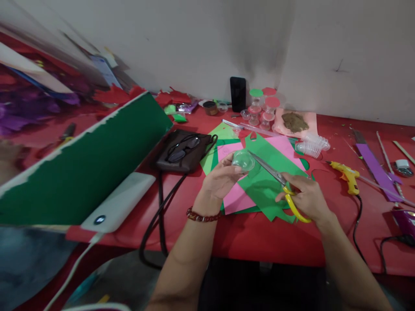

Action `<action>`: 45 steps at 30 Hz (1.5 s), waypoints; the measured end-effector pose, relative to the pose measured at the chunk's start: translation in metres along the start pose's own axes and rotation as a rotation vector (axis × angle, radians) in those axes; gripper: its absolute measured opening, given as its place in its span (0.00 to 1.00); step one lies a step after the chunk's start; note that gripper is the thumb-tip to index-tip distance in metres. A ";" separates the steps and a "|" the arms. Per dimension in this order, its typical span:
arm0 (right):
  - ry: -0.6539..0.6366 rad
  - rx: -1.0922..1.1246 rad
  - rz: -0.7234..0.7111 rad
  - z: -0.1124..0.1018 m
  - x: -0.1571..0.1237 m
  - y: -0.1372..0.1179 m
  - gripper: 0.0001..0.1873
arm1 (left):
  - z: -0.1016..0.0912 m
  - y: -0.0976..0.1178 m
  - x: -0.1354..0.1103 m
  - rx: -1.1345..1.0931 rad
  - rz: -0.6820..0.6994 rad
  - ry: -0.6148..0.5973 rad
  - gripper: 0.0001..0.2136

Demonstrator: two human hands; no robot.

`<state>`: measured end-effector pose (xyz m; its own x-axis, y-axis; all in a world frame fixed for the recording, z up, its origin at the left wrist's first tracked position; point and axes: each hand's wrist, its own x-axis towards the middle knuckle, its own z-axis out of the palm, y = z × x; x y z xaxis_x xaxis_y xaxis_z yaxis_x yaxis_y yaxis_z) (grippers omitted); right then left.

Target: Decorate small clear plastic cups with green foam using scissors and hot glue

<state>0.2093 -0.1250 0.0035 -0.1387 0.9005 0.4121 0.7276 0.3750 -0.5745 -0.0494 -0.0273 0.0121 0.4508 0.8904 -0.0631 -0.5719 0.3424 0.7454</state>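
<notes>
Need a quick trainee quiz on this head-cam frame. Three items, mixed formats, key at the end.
1. Multiple choice: what does the left hand hold?
A) a glue gun
B) a clear plastic piece
C) a marker

2. True or false: the black phone is lying flat on its back.

3. Fill in: the right hand holds a pair of ____.

Key:
1. B
2. False; the black phone stands upright.
3. scissors
</notes>
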 end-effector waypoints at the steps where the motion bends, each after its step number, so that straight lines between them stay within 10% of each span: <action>1: -0.005 -0.004 -0.002 0.000 -0.001 0.001 0.16 | -0.001 0.000 0.000 -0.006 -0.003 -0.003 0.15; 20: 0.064 -0.115 0.329 0.002 0.003 -0.009 0.35 | -0.008 -0.013 0.010 -0.164 0.022 0.051 0.13; 45: 0.068 -0.026 0.058 0.014 0.000 -0.009 0.22 | 0.008 -0.008 0.003 -0.113 0.057 -0.070 0.19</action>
<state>0.1931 -0.1250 -0.0010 -0.0510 0.9031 0.4263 0.7504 0.3163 -0.5804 -0.0381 -0.0296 0.0109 0.4597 0.8877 0.0266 -0.6695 0.3267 0.6671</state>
